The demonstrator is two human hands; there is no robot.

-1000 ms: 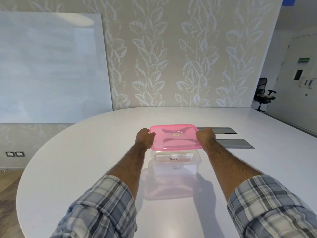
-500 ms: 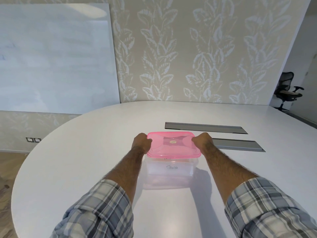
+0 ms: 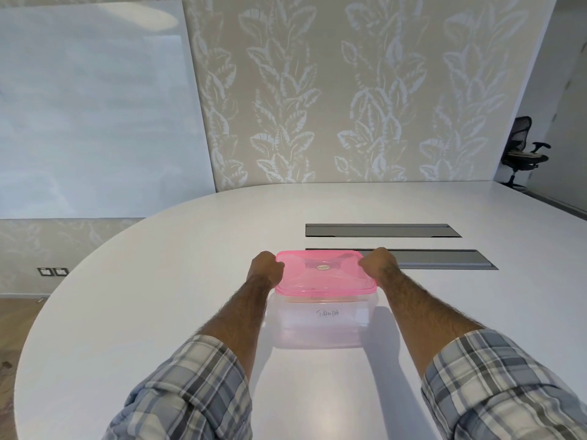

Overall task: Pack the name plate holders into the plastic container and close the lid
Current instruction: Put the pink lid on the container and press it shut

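A clear plastic container (image 3: 320, 328) stands on the white table, with a pink lid (image 3: 324, 273) lying flat on top of it. Through its front wall I see a name plate holder (image 3: 327, 313) with handwritten letters. My left hand (image 3: 265, 266) is curled on the lid's left edge, fingers bent over the rim. My right hand (image 3: 378, 262) is curled the same way on the lid's right edge. Both hands press at the far corners of the lid.
The white oval table (image 3: 158, 296) stretches ahead. Two grey cable hatches (image 3: 381, 230) (image 3: 444, 259) lie just behind the container. A whiteboard (image 3: 95, 106) leans on the patterned wall; an office chair (image 3: 524, 150) stands far right.
The container was lowered from the air onto the table. The lid now sits level, and my hands have stayed on its two side edges.
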